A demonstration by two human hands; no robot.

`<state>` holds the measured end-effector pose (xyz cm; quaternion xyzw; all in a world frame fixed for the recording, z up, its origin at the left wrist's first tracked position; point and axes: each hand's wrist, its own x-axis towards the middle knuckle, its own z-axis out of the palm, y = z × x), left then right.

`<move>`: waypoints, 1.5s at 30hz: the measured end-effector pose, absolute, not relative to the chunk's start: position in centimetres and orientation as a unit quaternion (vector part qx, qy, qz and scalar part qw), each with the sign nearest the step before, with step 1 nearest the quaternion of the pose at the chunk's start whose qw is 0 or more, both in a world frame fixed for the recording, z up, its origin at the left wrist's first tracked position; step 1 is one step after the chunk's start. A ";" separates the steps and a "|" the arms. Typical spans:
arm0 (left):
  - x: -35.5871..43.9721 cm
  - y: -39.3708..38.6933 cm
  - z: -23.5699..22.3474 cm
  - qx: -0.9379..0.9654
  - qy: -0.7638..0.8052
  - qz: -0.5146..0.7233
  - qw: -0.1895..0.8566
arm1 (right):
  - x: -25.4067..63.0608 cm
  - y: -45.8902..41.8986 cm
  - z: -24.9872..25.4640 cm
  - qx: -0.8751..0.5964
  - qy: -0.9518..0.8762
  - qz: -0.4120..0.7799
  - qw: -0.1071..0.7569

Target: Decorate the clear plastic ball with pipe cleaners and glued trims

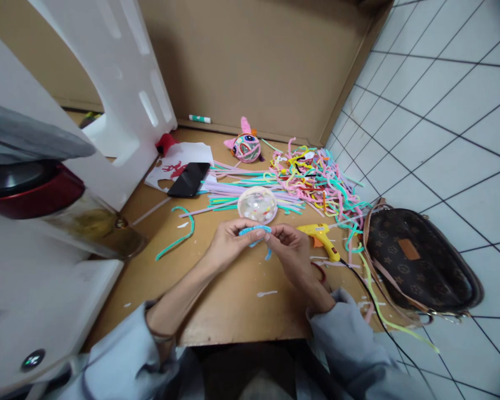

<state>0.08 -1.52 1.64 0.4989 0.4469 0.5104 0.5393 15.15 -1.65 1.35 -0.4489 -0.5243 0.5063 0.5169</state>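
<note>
Between my two hands is a bent blue pipe cleaner (255,229), with one end hanging down by my right fingers. My left hand (229,240) pinches its left part between thumb and fingers. At its right part, my right hand (291,247) is closed in a pinch. Just beyond my fingertips sits a clear round bowl-like piece with a pale rim (257,204) and small coloured bits in it. A yellow glue gun (323,238) lies beside my right hand. Part of a red-handled tool (319,272) shows under my right wrist.
Straight pipe cleaners (225,189) and a tangled coloured heap (316,178) lie behind. A pink wrapped ball figure (246,147), a phone (189,179) and a marker (200,119) are farther back. At left stands a glass bottle (95,222); a brown bag (420,258) is at right. The gun's black cord (366,291) trails rightward.
</note>
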 end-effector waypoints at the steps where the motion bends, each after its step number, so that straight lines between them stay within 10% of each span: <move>1: 0.0 -1.5 1.6 0.499 0.452 0.514 0.532 | 15.2 -1.7 1.3 -0.449 -0.530 0.506 0.512; 14: -0.4 -0.8 1.3 0.450 0.442 0.546 0.551 | 16.5 -1.3 0.4 -0.287 -0.827 -0.064 0.479; 35: -0.2 -1.4 1.1 0.570 0.485 0.488 0.450 | 17.2 -1.6 2.2 -0.284 -0.815 -0.074 0.500; 45: -0.2 -2.1 1.5 0.663 0.425 0.402 0.467 | 17.4 -0.4 1.7 -0.314 -0.761 0.215 0.525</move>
